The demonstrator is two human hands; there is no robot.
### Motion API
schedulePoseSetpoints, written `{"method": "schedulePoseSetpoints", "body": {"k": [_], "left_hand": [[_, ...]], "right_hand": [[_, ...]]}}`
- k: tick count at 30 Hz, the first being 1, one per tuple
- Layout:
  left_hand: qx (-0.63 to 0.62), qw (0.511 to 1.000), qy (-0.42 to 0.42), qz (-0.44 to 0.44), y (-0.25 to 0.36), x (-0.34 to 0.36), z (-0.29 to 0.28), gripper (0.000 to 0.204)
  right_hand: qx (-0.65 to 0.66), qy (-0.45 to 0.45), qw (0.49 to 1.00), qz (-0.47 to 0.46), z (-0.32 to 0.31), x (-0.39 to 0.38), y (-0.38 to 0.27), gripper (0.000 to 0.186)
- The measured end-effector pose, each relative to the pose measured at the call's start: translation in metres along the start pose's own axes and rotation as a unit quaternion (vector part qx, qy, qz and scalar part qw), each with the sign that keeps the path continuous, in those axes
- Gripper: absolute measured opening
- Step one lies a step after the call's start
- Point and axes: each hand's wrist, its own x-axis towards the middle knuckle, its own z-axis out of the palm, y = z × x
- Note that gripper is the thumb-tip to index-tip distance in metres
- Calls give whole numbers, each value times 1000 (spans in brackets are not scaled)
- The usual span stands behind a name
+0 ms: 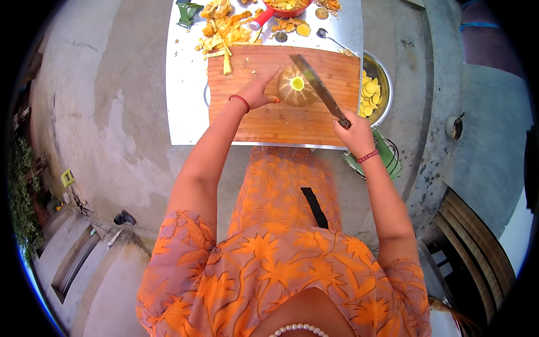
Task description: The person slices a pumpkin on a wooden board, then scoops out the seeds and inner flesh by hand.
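Observation:
A round striped pumpkin (pixel 288 96) with a pale yellow-green cut spot on top sits on the wooden cutting board (pixel 252 123). My right hand (pixel 355 133) is closed round the handle of a large knife (pixel 321 87). Its long blade slants up and left, over the pumpkin's right side; whether it touches the skin I cannot tell. On the pumpkin's left, my left hand (pixel 259 94) has its fingers and thumb spread apart, low over the board, with nothing in it.
Orange peelings and pulp (pixel 224 28) lie beyond the board on the metal table (pixel 188 95). A red pan (pixel 287 7) of shreds and a spoon (pixel 331 37) are at the far side. Right of the board stands a steel bowl (pixel 386 106) holding yellow slices (pixel 369 92).

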Motion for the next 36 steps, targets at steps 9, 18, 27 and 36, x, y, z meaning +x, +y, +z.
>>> {"method": "schedulePoseSetpoints", "body": {"k": [9,18,27,36], "left_hand": [[272,951,126,73,101,-54,-65,58],[351,933,63,50,112,-28,-56,18],[345,933,105,5,92,-16,-39,12],[266,949,163,29,77,-32,-31,9]], "right_hand": [[-216,-77,970,-85,-35,27,-34,25],[-255,-140,950,-114,-48,55,-40,26],[-291,-201,932,-84,-72,64,-60,15],[-344,-199,909,-124,-74,69,-76,16]]}}
